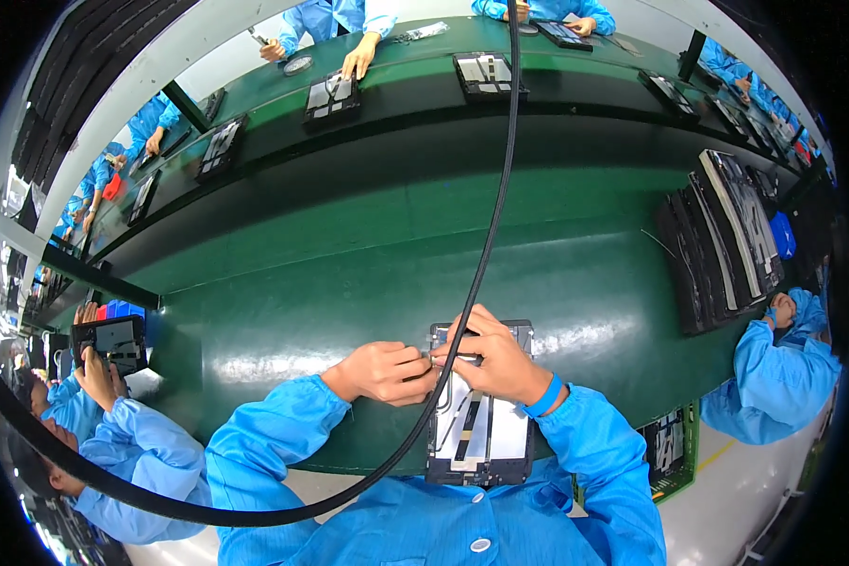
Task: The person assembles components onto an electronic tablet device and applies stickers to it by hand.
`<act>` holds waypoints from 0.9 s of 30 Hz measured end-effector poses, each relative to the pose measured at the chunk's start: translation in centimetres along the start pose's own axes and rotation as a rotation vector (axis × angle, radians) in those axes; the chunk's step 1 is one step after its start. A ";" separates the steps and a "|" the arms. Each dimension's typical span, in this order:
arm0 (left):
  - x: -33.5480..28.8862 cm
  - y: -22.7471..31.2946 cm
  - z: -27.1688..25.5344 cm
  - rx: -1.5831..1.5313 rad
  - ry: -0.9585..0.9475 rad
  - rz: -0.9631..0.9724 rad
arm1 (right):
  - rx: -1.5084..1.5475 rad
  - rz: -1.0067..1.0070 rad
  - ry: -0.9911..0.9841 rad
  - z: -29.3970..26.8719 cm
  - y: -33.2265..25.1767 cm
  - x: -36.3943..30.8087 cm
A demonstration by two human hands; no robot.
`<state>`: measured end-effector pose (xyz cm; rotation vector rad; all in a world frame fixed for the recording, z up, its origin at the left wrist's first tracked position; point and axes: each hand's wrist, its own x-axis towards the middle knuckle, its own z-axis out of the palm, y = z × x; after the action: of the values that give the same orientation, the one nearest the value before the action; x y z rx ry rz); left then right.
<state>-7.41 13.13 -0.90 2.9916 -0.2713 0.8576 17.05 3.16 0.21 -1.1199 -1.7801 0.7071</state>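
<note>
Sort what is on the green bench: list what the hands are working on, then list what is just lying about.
In hand:
- open tablet frame, under both hands
- left hand, pinching at its top edge
- right hand, resting on its top

Lying about:
- stack of dark panels at the right
- black cable hanging across

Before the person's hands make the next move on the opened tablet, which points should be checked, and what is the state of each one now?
1. Opened tablet lies flat at the green table edge: ok.
2. Right hand rests on the tablet's upper part: ok.
3. Left hand fingertips meet the tablet's upper left edge: ok.
4. Black cable crosses over the hands and blocks the view: not ok.
5. Small part pinched between the fingers: cannot tell.
</note>
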 end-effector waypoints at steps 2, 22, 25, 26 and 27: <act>-0.3 0.2 0.2 0.003 -0.009 -0.008 | -0.006 -0.018 0.004 0.1 0.1 0.0; -0.7 0.8 -0.4 0.029 0.021 -0.007 | -0.039 -0.025 -0.086 0.0 0.4 0.2; -1.3 1.5 -0.4 -0.014 0.003 0.016 | -0.017 -0.014 -0.058 -0.1 0.2 0.2; -1.6 1.8 -0.4 -0.039 -0.009 0.029 | -0.013 -0.013 -0.051 -0.1 0.1 0.3; -1.7 2.1 -0.6 -0.074 -0.036 0.006 | -0.007 -0.010 -0.044 0.0 0.1 0.3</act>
<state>-9.44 11.39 -1.36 2.9419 -0.3062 0.7776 17.05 3.44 0.27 -1.1067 -1.8258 0.7247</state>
